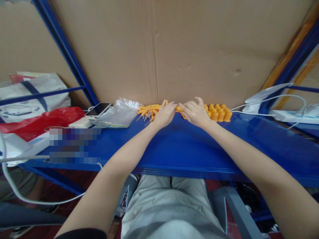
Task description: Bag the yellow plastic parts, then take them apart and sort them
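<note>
My left hand [164, 115] and my right hand [195, 112] meet over the far part of the blue table. Between their fingertips is a small yellow plastic piece [179, 109], mostly covered by the fingers, so its full shape is hidden. Both hands are closed on it, the right with thumb and forefinger. Left of my left hand lies a loose pile of yellow-handled corkscrews [148, 110] with thin metal spirals. Just past my right hand stand upright yellow bottle-shaped plastic pieces [220, 114], packed in rows.
A clear plastic bag [122, 114] lies left of the pile, beside a phone [98, 109] and a red plastic bag [50, 121]. Cardboard [186, 49] walls the back. A white cable [261, 114] runs at right. Blue posts [66, 49] frame the table [184, 149].
</note>
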Demonstrator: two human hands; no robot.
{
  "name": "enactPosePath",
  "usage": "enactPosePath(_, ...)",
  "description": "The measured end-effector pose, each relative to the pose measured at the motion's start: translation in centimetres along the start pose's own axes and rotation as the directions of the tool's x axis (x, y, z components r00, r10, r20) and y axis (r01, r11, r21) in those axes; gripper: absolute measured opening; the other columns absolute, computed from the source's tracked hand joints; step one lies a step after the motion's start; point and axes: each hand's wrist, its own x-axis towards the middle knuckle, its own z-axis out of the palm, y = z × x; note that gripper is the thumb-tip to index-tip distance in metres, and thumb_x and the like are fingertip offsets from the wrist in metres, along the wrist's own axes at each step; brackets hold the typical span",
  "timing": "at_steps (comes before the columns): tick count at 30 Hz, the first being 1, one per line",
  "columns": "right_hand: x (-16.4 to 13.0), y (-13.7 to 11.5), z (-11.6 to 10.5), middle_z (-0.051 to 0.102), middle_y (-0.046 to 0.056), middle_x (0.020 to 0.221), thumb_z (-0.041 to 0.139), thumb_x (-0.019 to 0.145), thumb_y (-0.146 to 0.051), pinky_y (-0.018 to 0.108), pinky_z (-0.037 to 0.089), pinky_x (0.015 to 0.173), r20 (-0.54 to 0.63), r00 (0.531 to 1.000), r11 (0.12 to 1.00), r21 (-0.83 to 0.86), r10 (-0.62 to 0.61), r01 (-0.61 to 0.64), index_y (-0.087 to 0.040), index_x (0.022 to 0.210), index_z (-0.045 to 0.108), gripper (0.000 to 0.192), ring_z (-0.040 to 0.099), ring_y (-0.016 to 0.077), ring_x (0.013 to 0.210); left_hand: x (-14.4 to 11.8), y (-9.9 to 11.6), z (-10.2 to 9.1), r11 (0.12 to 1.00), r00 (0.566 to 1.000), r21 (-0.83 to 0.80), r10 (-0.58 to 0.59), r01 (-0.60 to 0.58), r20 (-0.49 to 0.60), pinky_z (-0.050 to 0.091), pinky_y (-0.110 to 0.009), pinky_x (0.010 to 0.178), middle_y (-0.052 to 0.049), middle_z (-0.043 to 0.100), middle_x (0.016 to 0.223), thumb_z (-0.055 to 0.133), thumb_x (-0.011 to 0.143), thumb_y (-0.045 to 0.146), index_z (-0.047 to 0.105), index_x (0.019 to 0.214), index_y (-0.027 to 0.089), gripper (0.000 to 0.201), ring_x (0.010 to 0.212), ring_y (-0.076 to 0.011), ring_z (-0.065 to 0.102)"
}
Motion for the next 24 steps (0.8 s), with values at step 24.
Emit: enactPosePath(24, 0.5, -1.9, -1.1, 0.069, 0.016, 0.109, 0.038, 0.102, -0.026, 0.051, 0.023, 0.107, 0.180, 0.982, 0.998, -0.034, 0.049, -0.044, -0.013, 0.125, 0.059, 0.034, 0.057, 0.0288, 0.103, -0.2, 0.1, -0.1, 0.995, 0.990, 0.039, 0.087, -0.092, 0.115, 0.035, -0.058, 0.120, -0.011, 0.075, 0.107, 0.040, 0.096, 0.012, 0.063, 0.121, 0.016, 0.034, 0.108, -0.0230, 0.070)
